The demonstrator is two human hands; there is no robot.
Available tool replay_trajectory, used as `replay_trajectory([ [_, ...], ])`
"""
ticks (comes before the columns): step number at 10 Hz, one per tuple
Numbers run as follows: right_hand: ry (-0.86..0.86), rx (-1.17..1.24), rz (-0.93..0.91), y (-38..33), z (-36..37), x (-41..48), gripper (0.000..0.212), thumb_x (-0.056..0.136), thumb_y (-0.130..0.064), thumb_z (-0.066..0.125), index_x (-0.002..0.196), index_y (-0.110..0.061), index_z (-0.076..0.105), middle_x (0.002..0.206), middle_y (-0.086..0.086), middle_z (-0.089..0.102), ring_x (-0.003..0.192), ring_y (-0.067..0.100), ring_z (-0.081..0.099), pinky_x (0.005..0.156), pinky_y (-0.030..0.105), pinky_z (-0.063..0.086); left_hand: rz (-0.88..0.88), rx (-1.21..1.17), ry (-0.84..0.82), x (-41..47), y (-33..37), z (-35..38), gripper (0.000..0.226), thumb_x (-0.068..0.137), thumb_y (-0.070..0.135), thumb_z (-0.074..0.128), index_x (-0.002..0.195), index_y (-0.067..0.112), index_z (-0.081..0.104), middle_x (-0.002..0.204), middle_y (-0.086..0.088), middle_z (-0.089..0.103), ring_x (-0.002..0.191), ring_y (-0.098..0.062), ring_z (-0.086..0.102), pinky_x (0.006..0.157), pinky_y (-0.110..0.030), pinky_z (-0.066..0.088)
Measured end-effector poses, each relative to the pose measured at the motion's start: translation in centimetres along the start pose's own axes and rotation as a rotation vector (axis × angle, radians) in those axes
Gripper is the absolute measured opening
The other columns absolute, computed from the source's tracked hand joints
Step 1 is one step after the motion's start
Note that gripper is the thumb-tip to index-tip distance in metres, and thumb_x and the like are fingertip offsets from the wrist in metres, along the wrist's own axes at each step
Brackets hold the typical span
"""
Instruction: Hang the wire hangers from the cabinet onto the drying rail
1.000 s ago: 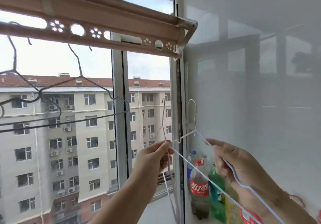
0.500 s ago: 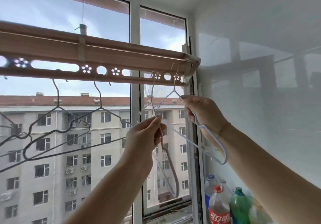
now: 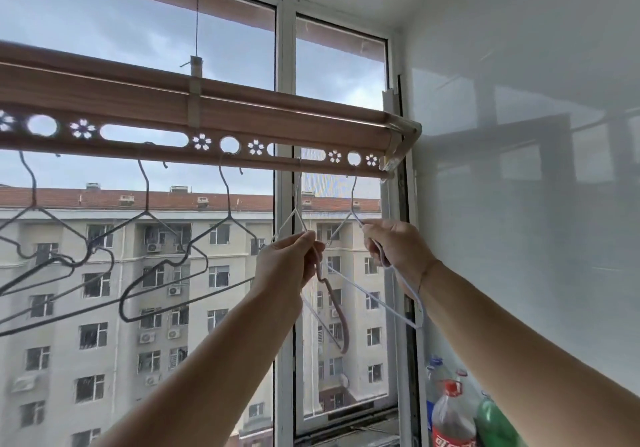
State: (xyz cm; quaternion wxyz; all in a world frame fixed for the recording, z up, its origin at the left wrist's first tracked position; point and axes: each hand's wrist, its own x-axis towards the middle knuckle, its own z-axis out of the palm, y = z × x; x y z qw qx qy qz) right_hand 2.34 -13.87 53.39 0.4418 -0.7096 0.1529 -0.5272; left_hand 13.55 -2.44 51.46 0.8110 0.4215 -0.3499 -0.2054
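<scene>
Up by the window, a brown drying rail (image 3: pixel 242 119) is hanging across the glass. Both hands are reaching up under its right end. The left hand (image 3: pixel 289 261) is pinching a pale wire hanger (image 3: pixel 299 218), fingers closed on its shoulder. The right hand (image 3: pixel 394 244) is wrapped tight around a white wire hanger (image 3: pixel 353 204). Both hooks are going up to holes in the rail. Three dark hangers (image 3: pixel 145 204) are hanging farther left. Bottles (image 3: pixel 450 415) are standing low by the wall.
</scene>
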Motion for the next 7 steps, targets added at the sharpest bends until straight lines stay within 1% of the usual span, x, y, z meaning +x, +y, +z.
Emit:
replay_trajectory([
  [1, -0.001, 0.018, 0.007, -0.1, -0.3, -0.2, 0.031, 0.092, -0.009, 0.050, 0.094, 0.021, 0.056, 0.055, 0.012, 0.042, 0.045, 0.018, 0.033, 0.035, 0.017, 0.030, -0.023, -0.040, -0.006, 0.2, -0.1, -0.3, 0.015, 0.087, 0.010, 0.063, 0.076, 0.003, 0.070, 0.058, -0.006, 0.064, 0.043, -0.007, 0.053, 0.044, -0.015, 0.046],
  [2, 0.012, 0.034, 0.018, -0.2, -0.7, -0.4, 0.021, 0.092, -0.012, 0.050, 0.083, 0.005, 0.060, 0.056, 0.012, 0.044, 0.044, 0.016, 0.034, 0.039, 0.018, 0.029, -0.016, -0.061, -0.003, 0.1, -0.1, -0.3, 0.016, 0.088, 0.009, 0.062, 0.076, 0.002, 0.070, 0.055, -0.006, 0.064, 0.047, -0.010, 0.053, 0.047, -0.017, 0.047],
  [3, -0.013, 0.108, 0.069, -0.3, -1.2, -0.9, 0.019, 0.093, -0.017, 0.051, 0.082, -0.005, 0.061, 0.061, 0.006, 0.057, 0.047, 0.011, 0.044, 0.046, 0.019, 0.037, 0.000, -0.070, 0.004, -0.3, 0.1, -0.3, 0.019, 0.089, 0.014, 0.061, 0.074, 0.005, 0.069, 0.056, -0.006, 0.066, 0.057, -0.013, 0.056, 0.053, -0.019, 0.049],
  [4, -0.042, 0.205, 0.137, -0.2, -2.0, -1.9, 0.023, 0.094, -0.022, 0.048, 0.096, -0.003, 0.060, 0.073, 0.007, 0.063, 0.059, 0.013, 0.054, 0.058, 0.024, 0.042, -0.005, -0.080, 0.019, -1.3, -0.3, -1.0, 0.019, 0.092, 0.020, 0.056, 0.082, 0.008, 0.066, 0.065, -0.006, 0.067, 0.059, -0.012, 0.060, 0.050, -0.016, 0.050],
  [5, -0.042, 0.280, 0.176, 1.4, -3.7, -3.0, 0.023, 0.093, -0.026, 0.048, 0.093, -0.008, 0.061, 0.075, 0.006, 0.065, 0.062, 0.013, 0.061, 0.065, 0.027, 0.044, 0.035, -0.037, 0.056, -3.0, -1.8, -2.9, 0.021, 0.095, 0.020, 0.050, 0.086, 0.009, 0.066, 0.069, -0.006, 0.066, 0.064, -0.014, 0.059, 0.058, -0.019, 0.049],
  [6, 0.039, 0.283, 0.212, 3.7, -5.5, -4.8, 0.026, 0.092, -0.032, 0.050, 0.088, -0.011, 0.065, 0.083, 0.009, 0.067, 0.064, 0.013, 0.065, 0.070, 0.031, 0.048, 0.042, 0.036, 0.091, -5.4, -4.1, -5.3, 0.020, 0.095, 0.017, 0.049, 0.089, 0.009, 0.066, 0.075, -0.009, 0.065, 0.068, -0.015, 0.058, 0.065, -0.022, 0.047],
  [7, 0.076, 0.190, 0.226, 5.6, -6.9, -8.2, 0.031, 0.095, -0.032, 0.045, 0.099, -0.007, 0.063, 0.095, 0.015, 0.065, 0.081, 0.022, 0.061, 0.073, 0.031, 0.049, -0.056, 0.175, 0.083, -9.7, -8.3, -8.9, 0.019, 0.092, 0.016, 0.052, 0.092, 0.003, 0.066, 0.073, -0.012, 0.066, 0.064, -0.015, 0.058, 0.059, -0.020, 0.048],
])
